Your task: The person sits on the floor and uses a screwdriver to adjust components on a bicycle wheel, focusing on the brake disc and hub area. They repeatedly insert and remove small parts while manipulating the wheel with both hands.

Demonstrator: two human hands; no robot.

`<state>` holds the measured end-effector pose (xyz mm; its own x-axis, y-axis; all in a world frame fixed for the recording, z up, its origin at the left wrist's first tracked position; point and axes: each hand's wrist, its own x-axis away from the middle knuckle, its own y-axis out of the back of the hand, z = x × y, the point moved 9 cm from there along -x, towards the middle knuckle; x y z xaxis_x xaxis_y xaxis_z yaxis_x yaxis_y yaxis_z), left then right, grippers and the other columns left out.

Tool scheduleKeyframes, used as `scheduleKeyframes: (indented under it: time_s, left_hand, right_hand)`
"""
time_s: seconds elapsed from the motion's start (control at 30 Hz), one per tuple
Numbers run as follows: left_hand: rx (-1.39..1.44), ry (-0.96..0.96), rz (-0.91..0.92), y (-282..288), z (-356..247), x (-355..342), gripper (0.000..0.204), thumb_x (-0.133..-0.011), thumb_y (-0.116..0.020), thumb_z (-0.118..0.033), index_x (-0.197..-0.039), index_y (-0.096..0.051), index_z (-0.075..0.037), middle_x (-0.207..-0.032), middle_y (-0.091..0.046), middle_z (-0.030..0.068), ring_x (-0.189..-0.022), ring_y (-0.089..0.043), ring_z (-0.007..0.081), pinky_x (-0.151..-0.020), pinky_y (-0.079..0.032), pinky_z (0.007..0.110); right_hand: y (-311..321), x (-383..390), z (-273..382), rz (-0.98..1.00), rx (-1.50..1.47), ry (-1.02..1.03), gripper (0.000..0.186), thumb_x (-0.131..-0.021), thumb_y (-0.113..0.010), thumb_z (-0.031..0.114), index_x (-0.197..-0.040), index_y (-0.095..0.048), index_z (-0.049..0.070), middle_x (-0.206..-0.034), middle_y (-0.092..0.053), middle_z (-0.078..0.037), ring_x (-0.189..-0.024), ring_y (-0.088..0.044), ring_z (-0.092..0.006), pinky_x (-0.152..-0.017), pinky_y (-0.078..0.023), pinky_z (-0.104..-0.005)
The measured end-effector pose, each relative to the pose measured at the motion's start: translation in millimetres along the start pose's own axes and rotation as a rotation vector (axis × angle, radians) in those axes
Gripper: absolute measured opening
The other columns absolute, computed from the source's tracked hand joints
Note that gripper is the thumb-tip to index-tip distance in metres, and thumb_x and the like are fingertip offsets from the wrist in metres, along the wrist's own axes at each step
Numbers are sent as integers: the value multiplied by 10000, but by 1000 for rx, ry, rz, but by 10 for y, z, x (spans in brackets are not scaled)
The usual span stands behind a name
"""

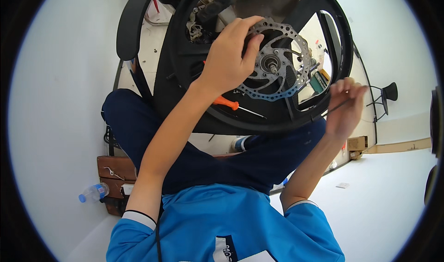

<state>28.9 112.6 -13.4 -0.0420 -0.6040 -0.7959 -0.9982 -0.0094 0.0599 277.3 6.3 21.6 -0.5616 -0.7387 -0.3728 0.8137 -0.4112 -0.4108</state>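
Note:
A black spoked wheel (217, 116) lies across a black seat in front of me, its hub and axle pointing up. Bolted round the hub is a silver brake disc (303, 54) with many small holes. My left hand (233, 54) has its thumb and fingers closed over the disc's upper left edge. At the wheel's right rim, my right hand (347, 106) pinches a thin dark rod (338, 107), slightly blurred; its exact kind is unclear. A screwdriver (226, 102) with an orange handle lies under the wheel, its shaft showing between the spokes.
A black armrest (132, 26) rises at the left. Beyond the wheel, tools and small parts lie on a white surface. A plastic bottle (94, 192) and a brown case (113, 169) are at lower left. A cardboard box (357, 144) stands at right.

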Motion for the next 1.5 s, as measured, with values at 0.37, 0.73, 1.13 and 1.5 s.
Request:
scheduleKeyframes:
  time_s: [0.37,0.73,1.13,1.5]
  left_hand:
    - [179,206,-52,-59,216,-63,253,-956,-689,-246,-950,-684,7,-506,-470,-32,-467,-390,19,-443,-273,235]
    - [188,261,-55,-70,232,-9,261,-977,-673,-246,-1000,-687,13,-617,-491,-82,-548,-365,-17,-486,-255,201]
    - [199,256,-44,-80,275,1,255,-978,-674,-233,-1031,-691,16,-635,-503,-92,-565,-375,-22,-492,-263,190]
    - [188,214,-42,-70,266,-35,282,-980,-674,-260,-1036,-705,15,-620,-494,-94,-548,-368,-23,-479,-249,194]
  right_hand:
    - [-278,254,-850,78,404,-29,339,-1048,-551,308,-920,-628,3,-683,-578,-6,-517,-385,-11,-476,-329,-197]
    - [-337,185,-818,121,345,62,353,-1036,-575,303,-909,-629,-21,-693,-609,-50,-502,-446,-42,-517,-463,-224]
    - [-375,209,-819,102,285,80,359,-1032,-584,301,-904,-632,-31,-672,-609,-59,-499,-465,-54,-524,-482,-240]
    - [-366,246,-884,43,249,45,321,-1034,-579,291,-917,-628,-3,-591,-535,-6,-442,-392,-37,-515,-486,-234]
